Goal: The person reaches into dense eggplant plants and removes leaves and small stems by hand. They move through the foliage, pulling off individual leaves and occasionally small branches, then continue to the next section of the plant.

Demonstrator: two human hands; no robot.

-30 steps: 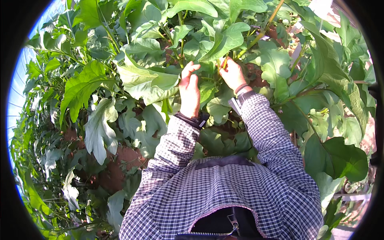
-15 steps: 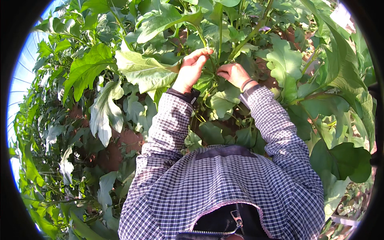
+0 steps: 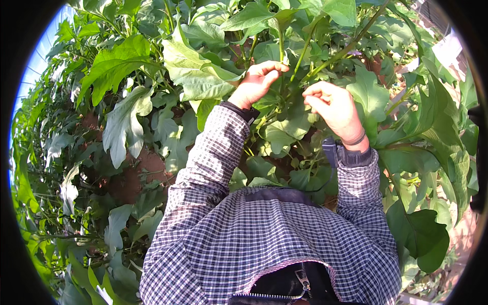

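Observation:
My left hand [image 3: 258, 84] reaches in among the leaves of a tall green plant, thumb and fingers pinched at an upright green stem [image 3: 281, 43]. Something small and pale shows just above those fingertips, too small to name. To the right, my right hand [image 3: 335, 109] is apart from the stems, its thumb and fingers drawn together. Whatever it may hold is hidden. A large pale-green leaf [image 3: 195, 68] spreads beside my left wrist. Between the hands, thinner stems rise from the plant's shaded middle, and a thick slanting stem [image 3: 345, 49] runs up to the right.
Dense broad-leaved plants crowd both sides. Reddish soil [image 3: 140, 175] shows through at the left. A big lobed leaf [image 3: 368, 94] stands close by my right hand, and a dark green leaf [image 3: 424, 236] hangs near my right elbow. Pale sheeting [image 3: 35, 73] curves at the far left.
My right hand has drawn away from the stems, to the right and toward me. My left hand remains at the stem, and the view has shifted slightly.

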